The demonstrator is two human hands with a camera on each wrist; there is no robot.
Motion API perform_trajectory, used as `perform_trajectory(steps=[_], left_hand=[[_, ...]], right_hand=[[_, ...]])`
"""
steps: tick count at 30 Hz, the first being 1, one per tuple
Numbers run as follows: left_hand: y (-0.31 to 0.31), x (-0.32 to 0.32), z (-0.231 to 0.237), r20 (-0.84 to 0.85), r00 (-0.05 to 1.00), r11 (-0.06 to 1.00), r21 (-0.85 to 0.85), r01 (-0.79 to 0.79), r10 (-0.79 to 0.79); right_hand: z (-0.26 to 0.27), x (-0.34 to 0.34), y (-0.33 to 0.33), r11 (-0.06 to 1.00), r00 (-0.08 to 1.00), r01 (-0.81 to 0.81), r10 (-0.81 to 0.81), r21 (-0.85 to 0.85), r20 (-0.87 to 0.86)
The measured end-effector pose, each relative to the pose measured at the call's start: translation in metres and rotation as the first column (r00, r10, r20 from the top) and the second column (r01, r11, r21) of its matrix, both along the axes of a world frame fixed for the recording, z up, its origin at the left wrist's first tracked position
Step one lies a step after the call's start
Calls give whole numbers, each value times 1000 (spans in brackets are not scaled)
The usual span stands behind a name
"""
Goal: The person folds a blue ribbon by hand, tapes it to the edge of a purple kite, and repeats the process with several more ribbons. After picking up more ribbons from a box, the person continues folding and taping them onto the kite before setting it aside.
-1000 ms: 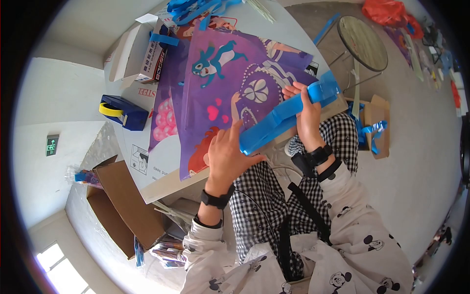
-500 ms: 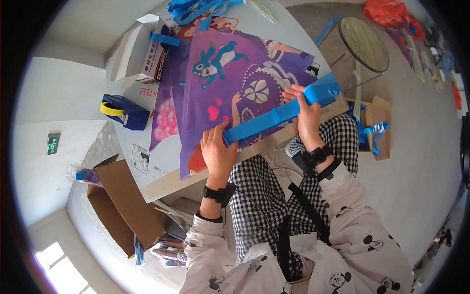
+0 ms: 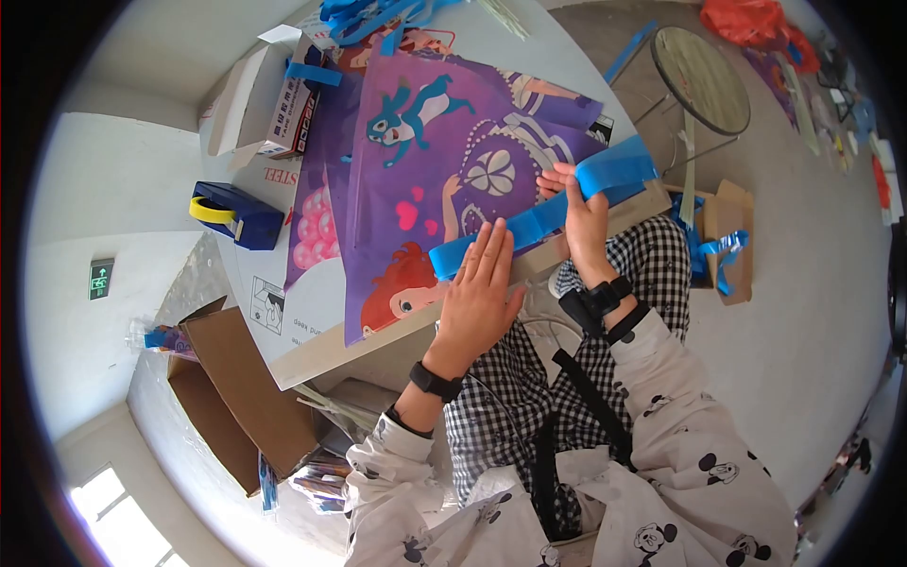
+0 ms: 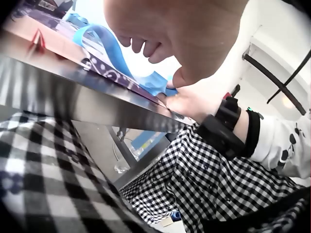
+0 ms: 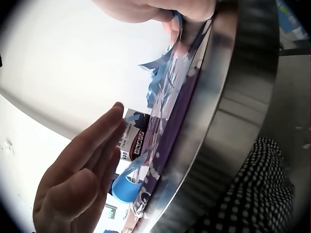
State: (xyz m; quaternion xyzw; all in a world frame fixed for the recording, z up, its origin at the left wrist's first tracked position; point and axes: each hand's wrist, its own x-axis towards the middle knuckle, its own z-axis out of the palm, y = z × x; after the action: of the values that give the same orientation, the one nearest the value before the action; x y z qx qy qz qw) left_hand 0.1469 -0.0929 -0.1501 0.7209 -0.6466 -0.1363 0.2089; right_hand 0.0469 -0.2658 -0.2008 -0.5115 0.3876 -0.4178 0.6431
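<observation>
A long blue ribbon-like strip (image 3: 539,219) lies along the near edge of a purple printed plastic sheet (image 3: 397,194) on the table. My left hand (image 3: 480,295) rests over the strip near its left end, fingers straight and close together. Toward the other end, my right hand (image 3: 588,229) pinches the strip between thumb and fingers, its thumb pointing up. Beyond that hand the strip bends over into a raised fold at the table's right corner. In the right wrist view the strip's end (image 5: 127,189) curls beside the left hand's straight fingers (image 5: 97,131).
A blue tape dispenser (image 3: 236,215) with yellow tape and an opened carton (image 3: 283,99) stand at the table's left side. Blue strips (image 3: 387,19) heap at the back. A round stool (image 3: 701,80) and a small box (image 3: 727,236) stand right; a brown carton (image 3: 250,387) stands lower left.
My left hand reached left to the strip's end, then slid right and now rests over the strip with straight fingers. The strip's left end has come down onto the sheet. The right hand stayed nearly in place.
</observation>
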Motion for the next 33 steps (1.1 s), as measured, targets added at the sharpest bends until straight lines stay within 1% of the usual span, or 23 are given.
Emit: perform_trajectory(steps=[3, 4, 7, 8, 12, 16, 19, 23, 24, 26, 27, 28, 29, 30, 31, 32, 33], left_hand=[[3, 1, -18, -16, 996, 994, 65, -83, 84], [5, 2, -19, 12, 998, 995, 76, -66, 65], [5, -3, -17, 37, 995, 992, 90, -92, 89], [3, -7, -16, 69, 993, 989, 99, -106, 99], [-5, -24, -18, 180, 972, 977, 121, -175, 152], [-10, -32, -20, 229, 954, 966, 129, -225, 191], [-12, -36, -20, 241, 947, 958, 141, -250, 211], [-12, -37, -20, 239, 945, 953, 153, -263, 223], [-11, -36, -20, 231, 946, 954, 144, -263, 226], [-11, -36, -20, 228, 946, 953, 144, -265, 229], [-11, -36, -20, 229, 946, 953, 144, -266, 229], [-12, -35, -19, 224, 947, 953, 144, -265, 230], [-12, -35, -19, 220, 948, 953, 146, -264, 229], [-11, -35, -18, 215, 950, 954, 149, -261, 226], [-11, -35, -18, 214, 950, 953, 153, -261, 225], [-12, -35, -17, 214, 952, 953, 158, -257, 221], [-12, -35, -16, 215, 953, 954, 162, -252, 215]], right_hand=[[4, -1, -3, 998, 999, 0, -3, 60, 47], [5, -3, -5, 996, 998, -2, -4, 88, 68], [11, -16, -21, 961, 973, 54, -112, 272, 202], [15, -23, -30, 954, 968, 63, -130, 294, 213], [30, -56, -77, 936, 929, 16, -143, 352, 340], [21, -102, -135, 931, 910, -50, -106, 361, 400], [14, -127, -164, 926, 914, 32, -179, 375, 364], [4, -142, -188, 938, 919, 80, -201, 339, 339], [2, -143, -190, 956, 938, 137, -210, 261, 277], [19, -135, -184, 969, 959, 228, -240, 95, 151], [27, -129, -179, 965, 971, 237, -236, -110, 27], [38, -121, -172, 926, 963, 214, -254, -310, -94], [46, -113, -163, 855, 934, 158, -292, -494, -207], [50, -103, -151, 767, 891, 79, -340, -636, -300], [64, -93, -131, 680, 862, -115, -293, -724, -413], [58, -86, -122, 458, 853, -308, -256, -834, -455], [59, -70, -109, 373, 842, -431, -161, -822, -515]])
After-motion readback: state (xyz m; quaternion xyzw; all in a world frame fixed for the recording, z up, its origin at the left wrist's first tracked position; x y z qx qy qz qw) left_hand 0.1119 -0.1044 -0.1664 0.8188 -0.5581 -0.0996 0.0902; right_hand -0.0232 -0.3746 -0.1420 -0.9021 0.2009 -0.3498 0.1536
